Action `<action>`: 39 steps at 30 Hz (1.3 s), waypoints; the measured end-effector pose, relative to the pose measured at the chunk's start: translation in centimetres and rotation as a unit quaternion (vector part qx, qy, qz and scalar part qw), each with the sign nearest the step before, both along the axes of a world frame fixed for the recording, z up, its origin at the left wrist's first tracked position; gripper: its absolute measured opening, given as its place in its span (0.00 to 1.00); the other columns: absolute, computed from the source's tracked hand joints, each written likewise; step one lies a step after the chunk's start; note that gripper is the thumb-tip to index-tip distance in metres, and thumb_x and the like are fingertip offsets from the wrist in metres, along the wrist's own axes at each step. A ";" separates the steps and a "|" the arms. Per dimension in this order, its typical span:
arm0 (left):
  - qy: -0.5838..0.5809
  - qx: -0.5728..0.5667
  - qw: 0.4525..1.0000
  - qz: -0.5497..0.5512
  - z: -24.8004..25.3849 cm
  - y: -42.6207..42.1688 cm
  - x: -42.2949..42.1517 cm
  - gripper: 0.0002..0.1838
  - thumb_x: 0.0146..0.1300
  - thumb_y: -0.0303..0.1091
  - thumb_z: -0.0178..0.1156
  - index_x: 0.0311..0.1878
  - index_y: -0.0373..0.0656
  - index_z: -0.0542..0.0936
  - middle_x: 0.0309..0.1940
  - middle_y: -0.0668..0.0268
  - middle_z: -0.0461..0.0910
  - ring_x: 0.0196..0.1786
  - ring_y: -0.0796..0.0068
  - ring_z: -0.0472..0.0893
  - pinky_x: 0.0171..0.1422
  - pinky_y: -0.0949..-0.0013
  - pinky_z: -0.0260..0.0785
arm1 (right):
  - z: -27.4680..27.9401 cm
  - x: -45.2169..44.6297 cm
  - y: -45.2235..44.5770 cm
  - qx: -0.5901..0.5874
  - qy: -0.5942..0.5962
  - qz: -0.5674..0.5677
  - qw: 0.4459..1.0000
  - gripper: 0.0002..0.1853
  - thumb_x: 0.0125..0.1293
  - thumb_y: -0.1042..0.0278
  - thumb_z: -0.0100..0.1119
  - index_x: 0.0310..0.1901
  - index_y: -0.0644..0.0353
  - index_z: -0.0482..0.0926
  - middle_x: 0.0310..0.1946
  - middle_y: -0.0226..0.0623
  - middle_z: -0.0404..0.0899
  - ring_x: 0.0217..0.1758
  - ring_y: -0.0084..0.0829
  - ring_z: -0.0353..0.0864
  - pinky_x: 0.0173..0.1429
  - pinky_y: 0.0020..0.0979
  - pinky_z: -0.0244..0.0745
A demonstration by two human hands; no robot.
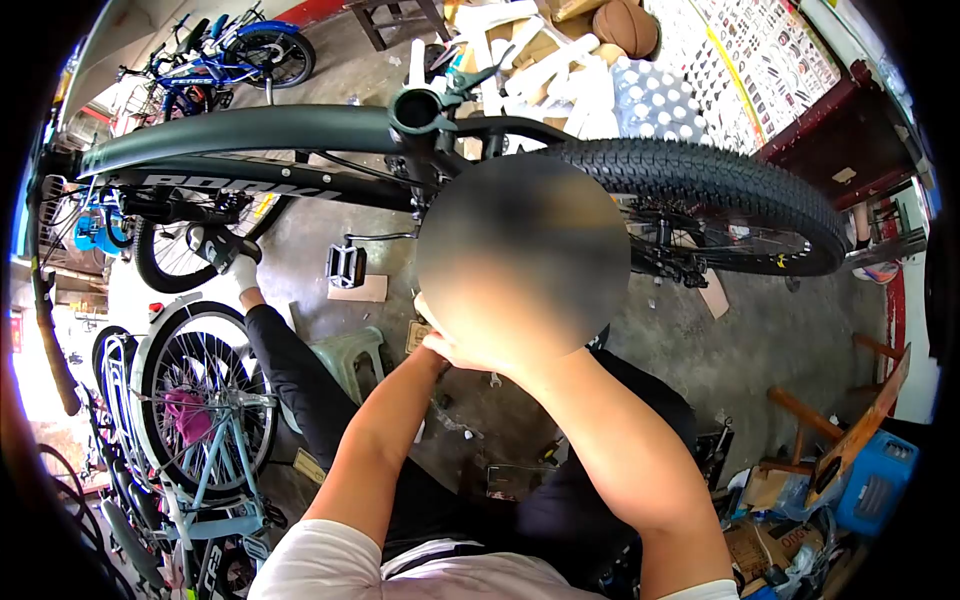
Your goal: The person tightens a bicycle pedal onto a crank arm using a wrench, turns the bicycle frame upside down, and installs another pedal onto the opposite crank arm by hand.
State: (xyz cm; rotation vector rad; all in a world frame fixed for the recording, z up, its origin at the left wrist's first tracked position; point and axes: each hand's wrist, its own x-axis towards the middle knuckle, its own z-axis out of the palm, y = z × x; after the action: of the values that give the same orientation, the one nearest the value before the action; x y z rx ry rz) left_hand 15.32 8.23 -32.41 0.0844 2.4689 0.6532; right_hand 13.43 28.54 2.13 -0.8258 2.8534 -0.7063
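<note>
- The left hand [432, 320] and right hand [480, 350] meet at the lower left edge of a round blurred patch [525, 250], which hides much of the right hand; whether the 2 hands are clenched, released or grasping something cannot be told.
- The dark bicycle [250, 130] spans the view beyond the hands, its frame reaching to the left and its knobbly rear tyre [740, 175] to the right.
- The open round top of the seat tube [416, 108] lies beyond the hands, slightly left.
- 1 pedal [347, 266] sits to the left of the hands and slightly beyond them, on a crank arm [385, 236].
- A pale green stool [352, 355] stands on the floor just left of the hands.
- A light blue bicycle [232, 450] stands farther left and nearer the person; a blue bicycle [215, 68] is well beyond the hands, at far left.
- Beyond the hands and to the right lies a polka-dot bag [655, 100], with a brown ball [627, 27] above it in the view.
- A blue case [878, 482] lies well to the right of the hands, nearer the person.
</note>
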 end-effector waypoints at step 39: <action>0.513 -0.569 0.636 0.097 62.7 -31.2 -1.6 0.41 0.63 0.33 0.66 0.77 0.47 0.58 0.69 0.54 0.70 0.67 0.49 0.73 0.69 0.50 0.66 | 2.7 -4.1 6.6 0.064 0.362 -0.227 0.902 0.26 0.46 0.55 0.77 0.46 0.55 0.78 0.47 0.37 0.76 0.59 0.40 0.72 0.75 0.46 0.57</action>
State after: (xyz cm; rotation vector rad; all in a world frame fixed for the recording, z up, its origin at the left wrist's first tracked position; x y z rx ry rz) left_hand 13.69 -23.01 30.30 -0.4266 3.4436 -1.4059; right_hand 9.30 35.16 4.82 -0.4571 3.7853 -0.2489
